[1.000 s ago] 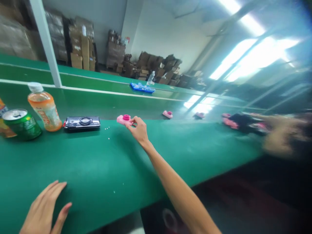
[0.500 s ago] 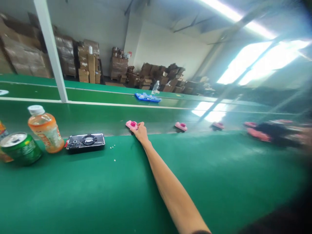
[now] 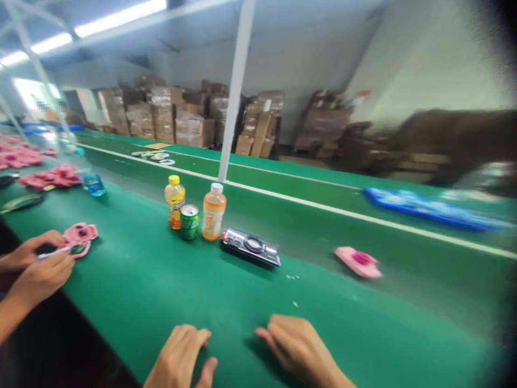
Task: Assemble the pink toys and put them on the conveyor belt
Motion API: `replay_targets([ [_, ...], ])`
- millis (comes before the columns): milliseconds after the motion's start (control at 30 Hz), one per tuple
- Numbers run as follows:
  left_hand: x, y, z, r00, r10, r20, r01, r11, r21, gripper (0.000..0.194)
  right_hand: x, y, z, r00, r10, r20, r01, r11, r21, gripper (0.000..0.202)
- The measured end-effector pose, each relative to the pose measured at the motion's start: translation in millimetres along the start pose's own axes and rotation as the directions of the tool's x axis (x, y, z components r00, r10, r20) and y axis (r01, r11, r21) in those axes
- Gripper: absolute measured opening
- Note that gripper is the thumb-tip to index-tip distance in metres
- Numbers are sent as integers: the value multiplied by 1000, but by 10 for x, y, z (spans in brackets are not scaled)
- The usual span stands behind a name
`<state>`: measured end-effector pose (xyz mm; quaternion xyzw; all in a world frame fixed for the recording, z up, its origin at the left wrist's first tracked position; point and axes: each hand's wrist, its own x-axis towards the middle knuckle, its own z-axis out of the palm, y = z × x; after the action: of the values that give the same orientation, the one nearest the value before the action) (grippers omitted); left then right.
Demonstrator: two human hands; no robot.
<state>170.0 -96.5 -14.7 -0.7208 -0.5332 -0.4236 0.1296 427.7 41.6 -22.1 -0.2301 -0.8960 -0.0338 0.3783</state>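
Note:
My left hand (image 3: 177,353) is low in the view over the green work surface (image 3: 226,307), its thumb apart from the fingers and nothing between them. To its right, my right hand (image 3: 301,342) hovers at or just above the same surface. Its fingers curl under, and no object shows in them. Beyond it, a pink toy camera (image 3: 359,262) with a magenta lens lies on the conveyor belt (image 3: 307,231), apart from both hands. A black-and-silver phone-like item (image 3: 251,247) with a round ring lies ahead of my hands, near small white crumbs.
An orange drink bottle (image 3: 214,213), a green can (image 3: 189,222) and a yellow-capped bottle (image 3: 175,202) stand together. At left, a co-worker's hands (image 3: 44,272) hold a tool at an open pink shell (image 3: 83,234). A blue tray (image 3: 432,207) lies across the belt; a white post (image 3: 236,91) rises behind.
The view has swung left. My right hand has let go of the pink toy camera and drawn back toward me. My left hand and the co-worker's hands have come into view.

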Motion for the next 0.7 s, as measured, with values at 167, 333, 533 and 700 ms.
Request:
replay_targets([
  [167, -30, 18, -31, 999, -19, -28, 21, 998, 66, 28, 90, -273, 182, 996, 29, 86, -28, 999, -21, 28],
  [333, -49, 16, -10, 999, -52, -9, 53, 980, 189, 27, 107, -136, 126, 991, 33, 126, -25, 997, -67, 32],
  [533, -81, 0, 96, 995, 90, 46, -89, 995, -35, 25, 51, -119, 147, 985, 31, 171, -17, 997, -81, 40],
  [700, -149, -26, 150, 982, 174, 69, -173, 985, -29, 23, 65, -110, 173, 982, -25, 186, 38, 997, -65, 43],
])
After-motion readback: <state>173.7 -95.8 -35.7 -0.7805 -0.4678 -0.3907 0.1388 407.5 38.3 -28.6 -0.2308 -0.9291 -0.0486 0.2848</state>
